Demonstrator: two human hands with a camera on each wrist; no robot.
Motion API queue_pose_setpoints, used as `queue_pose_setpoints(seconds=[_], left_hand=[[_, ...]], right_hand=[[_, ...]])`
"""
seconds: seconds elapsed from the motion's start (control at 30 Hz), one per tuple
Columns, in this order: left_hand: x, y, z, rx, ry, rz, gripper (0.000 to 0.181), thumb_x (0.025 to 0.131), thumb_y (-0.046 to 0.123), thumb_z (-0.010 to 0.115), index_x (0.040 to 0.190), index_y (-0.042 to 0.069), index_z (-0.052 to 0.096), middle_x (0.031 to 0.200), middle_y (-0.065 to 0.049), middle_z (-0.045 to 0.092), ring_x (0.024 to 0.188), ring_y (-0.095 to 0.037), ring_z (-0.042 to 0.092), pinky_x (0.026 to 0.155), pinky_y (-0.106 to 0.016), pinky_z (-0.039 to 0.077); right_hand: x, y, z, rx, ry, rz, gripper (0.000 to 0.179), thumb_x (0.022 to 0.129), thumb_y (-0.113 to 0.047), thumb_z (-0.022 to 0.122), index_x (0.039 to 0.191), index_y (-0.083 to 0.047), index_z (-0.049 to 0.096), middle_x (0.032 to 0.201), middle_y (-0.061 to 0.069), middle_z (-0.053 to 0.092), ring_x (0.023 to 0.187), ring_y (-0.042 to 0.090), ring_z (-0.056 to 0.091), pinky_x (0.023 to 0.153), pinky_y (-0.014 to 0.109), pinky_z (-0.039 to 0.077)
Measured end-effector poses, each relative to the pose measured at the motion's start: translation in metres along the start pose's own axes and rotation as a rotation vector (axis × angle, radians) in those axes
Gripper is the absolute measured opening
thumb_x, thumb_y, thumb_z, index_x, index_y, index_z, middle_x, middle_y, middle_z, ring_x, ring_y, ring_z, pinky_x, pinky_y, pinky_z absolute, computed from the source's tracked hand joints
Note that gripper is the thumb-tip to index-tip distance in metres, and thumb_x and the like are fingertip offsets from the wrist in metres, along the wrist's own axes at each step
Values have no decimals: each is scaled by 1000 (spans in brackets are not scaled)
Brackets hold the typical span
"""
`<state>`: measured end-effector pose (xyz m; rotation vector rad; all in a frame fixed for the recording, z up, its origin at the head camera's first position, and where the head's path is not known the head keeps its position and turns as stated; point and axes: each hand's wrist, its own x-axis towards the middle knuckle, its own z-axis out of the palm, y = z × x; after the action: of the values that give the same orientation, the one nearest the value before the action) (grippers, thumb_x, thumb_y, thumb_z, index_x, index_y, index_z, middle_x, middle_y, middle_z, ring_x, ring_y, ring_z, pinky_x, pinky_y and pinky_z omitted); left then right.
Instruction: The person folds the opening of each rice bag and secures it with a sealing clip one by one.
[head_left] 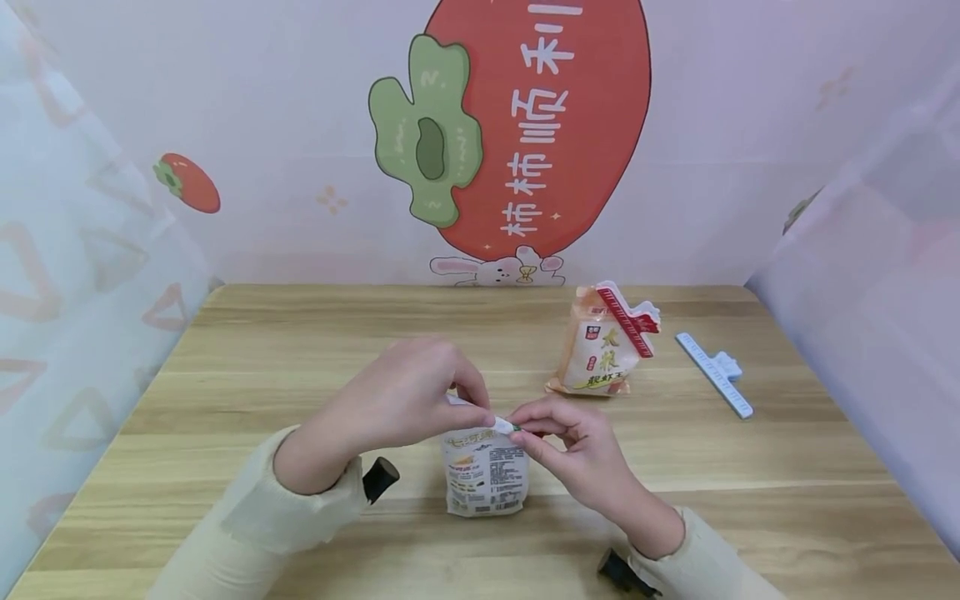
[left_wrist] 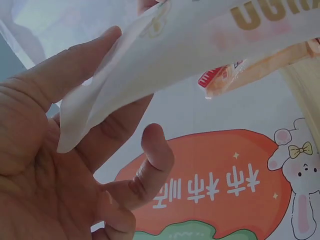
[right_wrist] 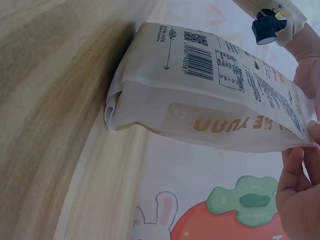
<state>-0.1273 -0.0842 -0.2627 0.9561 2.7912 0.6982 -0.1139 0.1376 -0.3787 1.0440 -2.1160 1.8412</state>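
Note:
A white printed food bag (head_left: 486, 479) stands upright on the wooden table, its back label and barcode showing in the right wrist view. My left hand (head_left: 405, 400) pinches the left part of its top edge between thumb and fingers. In the left wrist view, a corner of the white bag (left_wrist: 100, 100) lies between that thumb and forefinger while the other fingers curl loosely. At the opposite top corner, my right hand (head_left: 577, 450) pinches the edge with thumb and fingertips. The top edge looks flattened between both hands.
Behind the right hand stands an orange and white food bag (head_left: 600, 354) with a red and white sealing clip (head_left: 628, 321) across its top corner. Farther right lies a light blue sealing clip (head_left: 714, 375) on the wooden table (head_left: 300, 333). Printed cloth walls enclose the back and sides.

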Motion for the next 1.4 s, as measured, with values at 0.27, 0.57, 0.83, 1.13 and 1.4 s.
queue_pose_setpoints(seconds=[0.27,0.57,0.83,1.13,1.4], left_hand=[[-6,-5,8,6,84,-6,8,81,26,82,75,26,77,68,21,65,69,-1,54,60,-23,44],[-6,-3,12,-24,115,22,8,81,23,83,76,25,77,69,20,66,64,2,54,59,-22,44],[-10,-11,10,-46,95,-46,17,79,29,84,69,33,72,72,24,62,84,-5,52,75,-41,29],[7,-9,-11,-65,-172,44,15,86,21,75,71,25,73,68,16,62,66,-5,54,58,-26,45],[14,-5,-23,-37,-294,11,21,83,18,81,64,18,72,59,9,63,58,-4,54,56,-21,47]], right_hand=[[-1,-2,2,-21,-5,50,16,88,8,67,103,3,69,98,20,71,90,2,70,74,25,59],[14,-12,5,-218,-37,53,10,89,-4,71,93,-13,74,83,-1,73,73,3,61,63,24,54],[21,-18,10,-391,-91,-168,13,91,-6,70,84,-15,64,81,-6,57,86,9,49,68,23,49],[23,-19,9,-524,-88,-277,21,100,-25,59,83,-12,60,83,-3,55,99,15,44,76,22,48],[21,-18,10,-585,-79,-294,24,98,-29,61,81,-12,61,75,-9,63,106,19,49,87,28,47]])
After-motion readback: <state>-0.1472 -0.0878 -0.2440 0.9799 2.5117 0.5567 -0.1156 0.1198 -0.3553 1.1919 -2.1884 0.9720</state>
